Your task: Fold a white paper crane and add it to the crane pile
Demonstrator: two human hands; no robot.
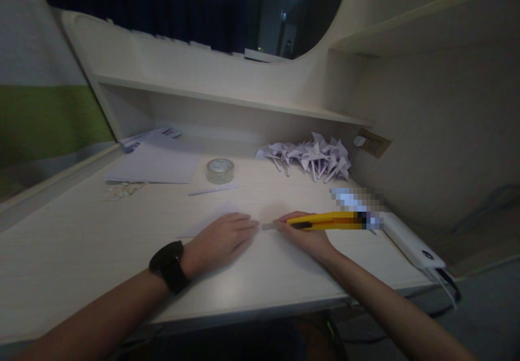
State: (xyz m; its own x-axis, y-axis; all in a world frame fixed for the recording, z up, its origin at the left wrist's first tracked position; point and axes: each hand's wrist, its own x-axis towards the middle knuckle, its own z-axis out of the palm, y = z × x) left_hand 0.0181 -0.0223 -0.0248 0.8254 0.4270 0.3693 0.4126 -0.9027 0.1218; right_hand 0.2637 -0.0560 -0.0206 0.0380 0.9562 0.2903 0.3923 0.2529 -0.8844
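My left hand (221,239) lies flat, fingers stretched out, pressing on a white sheet of paper (211,216) on the desk (81,242). A black watch sits on that wrist. My right hand (306,236) is closed around a yellow utility knife (325,221). Its short blade (268,225) points left and meets the paper right at my left fingertips.
A roll of clear tape (220,170) and a white pen (213,190) lie behind the paper. A stack of sheets (156,163) sits back left, a heap of folded paper cranes (311,158) back right. A white power bank (410,242) with a cable lies at the right edge.
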